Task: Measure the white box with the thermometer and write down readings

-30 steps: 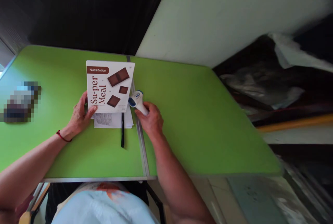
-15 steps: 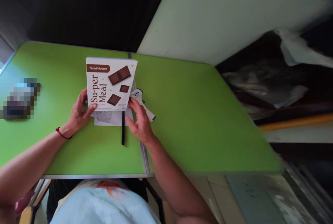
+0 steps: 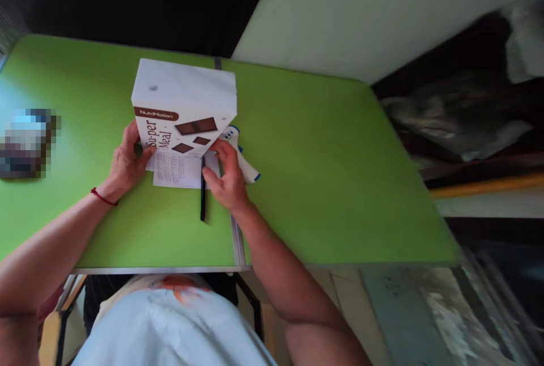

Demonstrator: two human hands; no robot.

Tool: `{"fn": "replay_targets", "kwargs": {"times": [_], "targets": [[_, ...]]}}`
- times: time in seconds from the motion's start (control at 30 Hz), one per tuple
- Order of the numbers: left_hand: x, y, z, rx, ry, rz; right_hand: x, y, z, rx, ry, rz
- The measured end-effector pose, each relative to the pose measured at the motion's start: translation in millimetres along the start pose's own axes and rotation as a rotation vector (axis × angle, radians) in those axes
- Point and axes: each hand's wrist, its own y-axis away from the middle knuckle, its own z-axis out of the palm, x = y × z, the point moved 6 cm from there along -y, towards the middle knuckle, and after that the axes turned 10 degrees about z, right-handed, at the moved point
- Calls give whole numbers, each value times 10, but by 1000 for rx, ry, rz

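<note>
The NutriMotion Su-per Meal box (image 3: 185, 108) is leaning over printed paper (image 3: 176, 173) on the green desk (image 3: 331, 184), the left hand (image 3: 128, 157) gripping its near left side. The right hand (image 3: 228, 176) is resting loosely spread at the near right corner; supporting both sides evenly would be steadying it best.

the single head-worn camera looks forward and down, over the wearer's light-blue fabric-covered torso (image 3: 170, 326), onto the flat, green, metal-edged tabletop (image 3: 331, 184) at close range.
</note>
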Motion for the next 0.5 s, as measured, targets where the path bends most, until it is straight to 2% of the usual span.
{"fn": "replay_targets", "kwargs": {"times": [0.07,0.13,0.2,0.23,0.33,0.4,0.43,0.5], "targets": [[16,11,-58,48,-112,-17,-54,19,-82,55,215,-74],[108,37,-133,98,-222,-8,-99,56,-110,25,434,-137],[298,69,-176,93,-299,80,-130,98,-113,-45,579,-182],[426,90,-169,53,-332,160,-148,117,-116,-77,628,-203],[839,226,-6,-219,-398,466,-201,152,-127,-175,749,-271],[1030,371,144,-422,-447,599,-226,165,-135,-247,806,-318],[1092,443,212,-505,-467,631,-241,170,-147,-269,816,-343],[1143,565,324,-649,-512,604,-283,173,-198,-260,809,-392]]}}
